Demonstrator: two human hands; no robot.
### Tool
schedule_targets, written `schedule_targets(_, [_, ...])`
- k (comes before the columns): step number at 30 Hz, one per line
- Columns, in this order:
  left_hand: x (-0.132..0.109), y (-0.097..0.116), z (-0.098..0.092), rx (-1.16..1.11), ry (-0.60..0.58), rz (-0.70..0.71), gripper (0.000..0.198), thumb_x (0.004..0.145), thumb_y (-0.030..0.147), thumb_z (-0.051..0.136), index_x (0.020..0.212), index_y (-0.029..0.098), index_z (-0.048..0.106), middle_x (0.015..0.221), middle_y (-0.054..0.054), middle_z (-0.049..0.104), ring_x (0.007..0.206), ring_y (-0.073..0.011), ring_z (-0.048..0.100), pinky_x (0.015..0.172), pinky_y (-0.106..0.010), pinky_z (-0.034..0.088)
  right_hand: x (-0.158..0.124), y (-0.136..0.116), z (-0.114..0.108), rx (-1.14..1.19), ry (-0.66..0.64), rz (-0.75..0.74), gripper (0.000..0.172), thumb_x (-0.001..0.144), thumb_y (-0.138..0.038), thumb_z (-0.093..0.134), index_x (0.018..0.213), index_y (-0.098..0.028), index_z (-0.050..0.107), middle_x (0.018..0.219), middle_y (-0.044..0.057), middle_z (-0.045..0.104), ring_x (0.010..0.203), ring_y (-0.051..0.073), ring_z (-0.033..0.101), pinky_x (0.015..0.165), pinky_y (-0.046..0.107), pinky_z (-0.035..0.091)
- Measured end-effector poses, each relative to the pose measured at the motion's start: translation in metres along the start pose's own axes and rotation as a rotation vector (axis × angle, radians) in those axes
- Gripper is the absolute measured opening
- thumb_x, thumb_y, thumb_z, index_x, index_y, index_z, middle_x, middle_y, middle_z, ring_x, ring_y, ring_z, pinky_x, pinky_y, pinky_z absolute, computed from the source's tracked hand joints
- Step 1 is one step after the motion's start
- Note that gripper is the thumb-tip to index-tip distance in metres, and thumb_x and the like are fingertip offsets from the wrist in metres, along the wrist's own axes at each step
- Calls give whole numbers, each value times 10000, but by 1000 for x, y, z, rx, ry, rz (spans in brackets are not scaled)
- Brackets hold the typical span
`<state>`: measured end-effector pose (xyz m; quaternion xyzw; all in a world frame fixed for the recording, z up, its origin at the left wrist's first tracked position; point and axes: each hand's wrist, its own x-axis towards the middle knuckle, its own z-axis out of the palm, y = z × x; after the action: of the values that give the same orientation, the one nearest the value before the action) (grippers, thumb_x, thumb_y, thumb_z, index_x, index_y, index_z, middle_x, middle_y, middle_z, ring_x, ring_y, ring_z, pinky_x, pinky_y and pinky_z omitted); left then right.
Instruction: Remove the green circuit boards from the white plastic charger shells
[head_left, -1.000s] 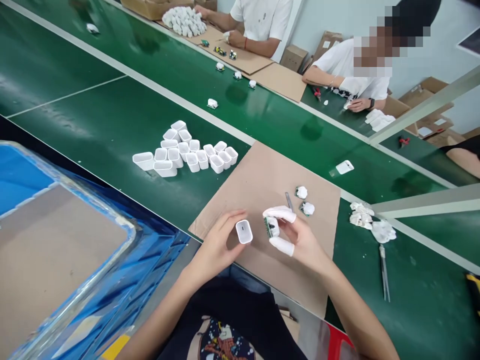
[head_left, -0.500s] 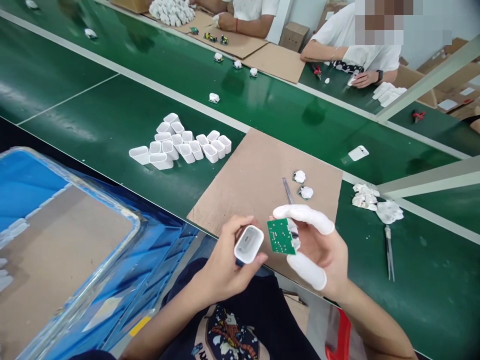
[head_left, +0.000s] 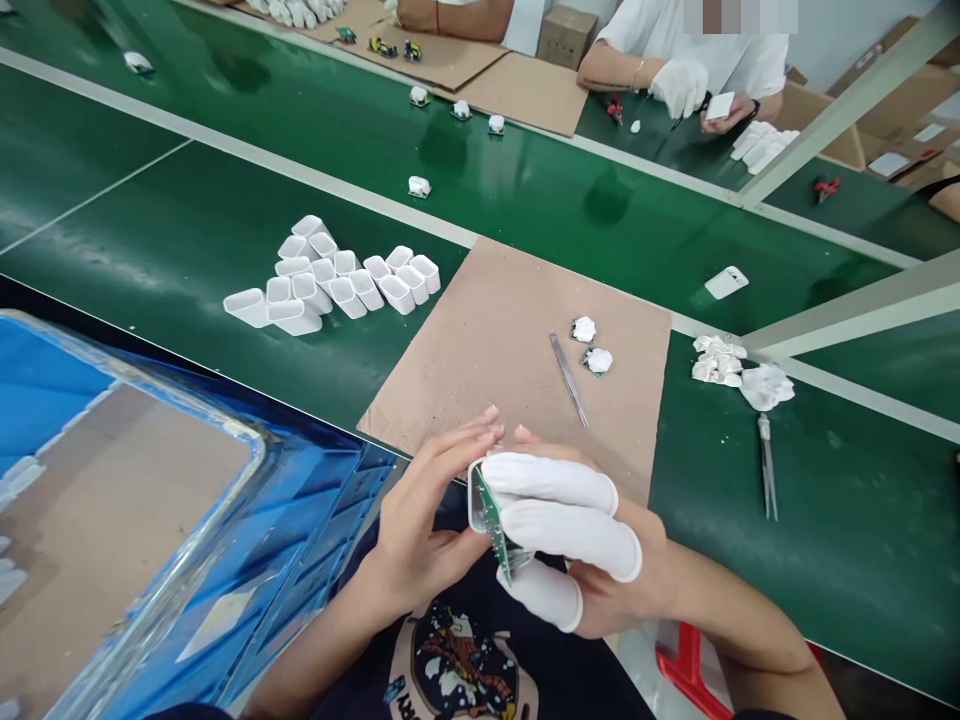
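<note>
My left hand (head_left: 427, 520) is closed around a white plastic casing (head_left: 474, 497), its open end turned toward the right. My right hand (head_left: 577, 530), with white finger cots on several fingers, grips a green circuit board (head_left: 495, 530). The board is tilted at the mouth of the casing, its upper part at the opening; how far it reaches inside is hidden by the fingers. Beyond my hands, metal tweezers (head_left: 569, 380) lie on a cardboard sheet (head_left: 510, 310), near two small boards with white tops (head_left: 598, 361).
Several white casings (head_left: 330, 275) stand on the green bench to the left. A blue crate (head_left: 247, 560) is at the lower left. White finger cots (head_left: 718, 360) and another pair of tweezers (head_left: 766, 465) lie on the right. A co-worker's gloved hand (head_left: 679, 88) is across the belt.
My right hand has brought the circuit board left to the casing's mouth and turned it nearly edge-on. The co-worker opposite now holds up a white piece. The view has shifted slightly.
</note>
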<state>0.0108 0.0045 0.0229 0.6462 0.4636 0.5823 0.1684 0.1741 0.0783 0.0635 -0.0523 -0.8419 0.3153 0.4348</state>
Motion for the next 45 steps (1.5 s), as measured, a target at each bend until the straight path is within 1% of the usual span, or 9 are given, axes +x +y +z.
schedule_targets(4, [-2,0,0,-27,-4,-11,586,842,19,652,1401,155,540,1354,-125,637,1297,-228,614,1096,-330,526,-3,0,1,-44,3,0,249,1011,-181,505,1245,-115,559,1231,192,680,1343,182,563,1166,395,487])
schedule_targets(7, [-3,1,-1,-36,-18,-44,615,832,-4,636,1412,170,530,1368,-115,624,1301,-224,608,1105,-333,519,-2,-1,2,-52,16,14,242,1006,-191,529,1234,-123,570,1240,183,680,1323,174,581,1158,369,497])
schedule_targets(12, [-2,1,-2,-29,-44,-81,653,812,-28,621,1422,182,519,1387,-107,612,1298,-204,606,1107,-304,512,0,0,3,-38,40,35,292,945,-139,609,1235,-128,574,1254,168,680,1281,195,619,1146,366,509])
schedule_targets(18, [0,1,-2,3,-36,-100,604,801,-30,625,1371,155,556,1346,-113,640,1266,-191,622,1086,-285,522,-1,1,5,-72,56,45,262,965,-156,587,1225,-131,582,1237,175,688,1276,187,618,1135,374,519])
schedule_targets(23, [2,3,-1,-2,-36,-117,620,776,-43,627,1360,155,565,1336,-107,650,1243,-186,634,1074,-275,529,-2,3,4,-66,62,75,269,957,-170,610,1224,-146,594,1247,164,692,1288,193,609,1130,371,524])
schedule_targets(27, [4,2,1,-20,-35,-132,624,781,-25,653,1359,193,567,1325,-83,657,1223,-181,643,1034,-261,556,-2,5,3,-62,73,85,323,917,-135,658,1234,-138,594,1251,176,690,1267,200,628,1126,353,528])
schedule_targets(31, [3,-1,1,-52,-64,-157,660,770,-34,632,1378,209,546,1345,-94,646,1230,-207,637,1009,-297,574,-2,6,4,-100,91,89,323,940,-181,631,1259,-157,585,1251,164,691,1258,193,634,1101,361,548])
schedule_targets(39, [4,-4,2,-33,-38,-116,667,804,34,709,1413,239,532,1339,-101,649,1205,-216,640,916,-274,592,-1,13,10,-129,92,62,329,926,-156,632,1249,-115,593,1217,196,693,1294,239,606,1125,444,519])
schedule_targets(45, [3,-8,1,-43,-20,-172,601,832,164,766,1390,257,563,1276,-88,677,1150,-212,663,911,-289,598,-4,21,4,-212,42,16,434,950,-412,642,1268,-123,584,1368,216,592,1371,292,534,1144,476,490])
